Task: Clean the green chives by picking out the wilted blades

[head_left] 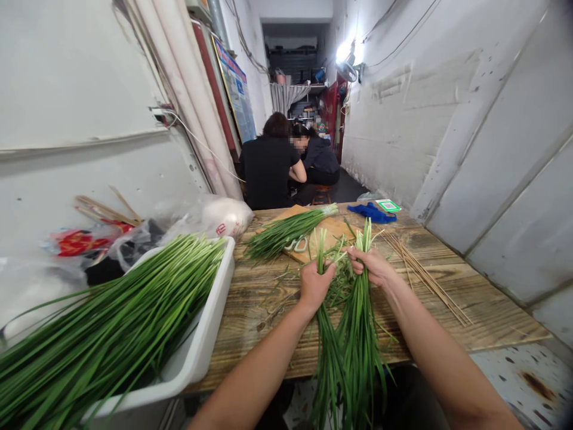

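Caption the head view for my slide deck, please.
Left hand and right hand grip chive bunches over a table.

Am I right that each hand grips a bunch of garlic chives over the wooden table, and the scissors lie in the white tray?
Not quite. In the head view the scissors lie on the wooden cutting board, not in the white tray. The left hand and right hand each grip garlic chives over the wooden table.

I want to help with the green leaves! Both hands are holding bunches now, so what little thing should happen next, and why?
Probably bring the two bunches together. The left hand grips one bunch of chives and the right hand another bunch, side by side with their cut ends up, leaves trailing off the wooden table.
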Motion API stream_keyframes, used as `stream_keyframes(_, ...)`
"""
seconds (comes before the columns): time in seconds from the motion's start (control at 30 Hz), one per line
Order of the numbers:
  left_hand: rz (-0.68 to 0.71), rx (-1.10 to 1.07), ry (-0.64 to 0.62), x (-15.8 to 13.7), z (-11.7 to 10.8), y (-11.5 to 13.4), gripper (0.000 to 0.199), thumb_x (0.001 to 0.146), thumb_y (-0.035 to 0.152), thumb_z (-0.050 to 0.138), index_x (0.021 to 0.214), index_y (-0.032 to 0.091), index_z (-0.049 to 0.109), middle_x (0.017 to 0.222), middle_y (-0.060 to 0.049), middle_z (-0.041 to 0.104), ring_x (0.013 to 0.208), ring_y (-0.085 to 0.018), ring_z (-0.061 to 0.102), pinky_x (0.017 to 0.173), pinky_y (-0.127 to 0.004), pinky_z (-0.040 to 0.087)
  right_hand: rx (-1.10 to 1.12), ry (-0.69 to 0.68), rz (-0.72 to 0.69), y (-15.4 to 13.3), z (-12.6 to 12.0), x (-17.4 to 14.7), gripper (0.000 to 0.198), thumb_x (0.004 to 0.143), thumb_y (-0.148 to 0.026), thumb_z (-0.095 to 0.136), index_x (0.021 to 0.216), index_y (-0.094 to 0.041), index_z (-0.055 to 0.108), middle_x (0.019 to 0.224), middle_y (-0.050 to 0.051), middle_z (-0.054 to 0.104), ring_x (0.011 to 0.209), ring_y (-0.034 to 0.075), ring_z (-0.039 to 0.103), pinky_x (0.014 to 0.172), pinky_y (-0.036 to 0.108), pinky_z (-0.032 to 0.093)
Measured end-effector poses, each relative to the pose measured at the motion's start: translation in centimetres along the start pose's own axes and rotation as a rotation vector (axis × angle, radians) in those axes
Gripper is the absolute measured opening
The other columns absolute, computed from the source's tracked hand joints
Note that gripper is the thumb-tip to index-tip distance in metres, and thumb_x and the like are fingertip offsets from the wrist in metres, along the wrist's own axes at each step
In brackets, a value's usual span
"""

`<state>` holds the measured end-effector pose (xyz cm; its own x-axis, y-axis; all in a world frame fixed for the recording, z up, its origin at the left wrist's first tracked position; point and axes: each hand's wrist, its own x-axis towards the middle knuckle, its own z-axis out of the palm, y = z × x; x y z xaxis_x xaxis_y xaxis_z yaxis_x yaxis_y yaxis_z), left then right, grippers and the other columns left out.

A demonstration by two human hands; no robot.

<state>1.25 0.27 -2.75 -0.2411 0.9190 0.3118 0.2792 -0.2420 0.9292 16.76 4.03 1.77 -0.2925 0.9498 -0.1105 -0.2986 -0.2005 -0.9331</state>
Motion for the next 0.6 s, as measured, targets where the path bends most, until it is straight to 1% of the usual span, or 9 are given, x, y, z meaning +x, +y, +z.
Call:
stream_keyframes(0.1,0.023,0.0,0.007,-0.1,-0.1,0.2,0.018,0.073,0.032,0.063,0.076,0.015,0.069,0.065,-0.002,0.067,0.062,-0.014,0.06,0.062,-0.023,0.043,0.024,-0.01,0.013,-0.1,0.1,-0.1,0.03,0.062,-0.033,0.079,0.074,-0.014,0.061,0.05,-0.009,0.041,0.036,0.001,0.029,0.034,0.017,0.024)
stream_keyframes(0.2,-0.003,-0.045,-0.003,-0.1,-0.1,0.3,0.019,0.074,0.034,0.063,0.072,0.016,0.067,0.061,-0.001,0.065,0.055,-0.012,0.056,0.057,-0.022,0.041,-0.019,-0.005,0.016,0.1,0.4,-0.2,0.032,0.061,-0.034,0.08,0.076,-0.013,0.062,0.045,-0.01,0.04,0.035,0.002,0.029,0.034,0.017,0.023)
stream_keyframes(0.3,-0.084,-0.164,-0.058,-0.1,0.0,0.4,0.026,0.075,0.039,0.062,0.065,0.015,0.063,0.047,0.002,0.055,0.043,-0.009,0.046,0.047,-0.02,0.035,-0.109,-0.039,0.024,0.3,0.7,-0.4,0.035,0.059,-0.035,0.082,0.078,-0.013,0.062,0.038,-0.01,0.039,0.035,0.003,0.03,0.035,0.017,0.024)
stream_keyframes(0.4,-0.206,-0.329,-0.138,-0.2,-0.1,0.9,0.031,0.073,0.043,0.063,0.061,0.015,0.059,0.039,0.005,0.044,0.035,-0.006,0.036,0.039,-0.019,0.027,-0.161,-0.091,0.0,0.6,1.0,-0.6,0.036,0.058,-0.035,0.082,0.078,-0.012,0.063,0.038,-0.008,0.043,0.035,0.004,0.032,0.035,0.018,0.025)
stream_keyframes(0.5,-0.291,-0.439,-0.211,-0.2,-0.2,1.5,0.034,0.069,0.046,0.067,0.061,0.014,0.058,0.039,0.005,0.044,0.032,-0.005,0.032,0.035,-0.019,0.021,-0.195,-0.092,-0.033,0.8,1.2,-0.7,0.033,0.061,-0.038,0.08,0.068,-0.013,0.061,0.037,-0.007,0.044,0.034,0.004,0.033,0.036,0.018,0.026)
stream_keyframes(0.6,-0.322,-0.516,-0.236,-0.2,-0.3,2.1,0.037,0.064,0.048,0.071,0.06,0.014,0.056,0.042,0.005,0.046,0.032,-0.003,0.03,0.034,-0.018,0.018,-0.19,-0.044,-0.031,1.0,1.2,-0.5,0.034,0.059,-0.038,0.08,0.061,-0.014,0.057,0.034,-0.007,0.041,0.033,0.003,0.033,0.035,0.018,0.025)
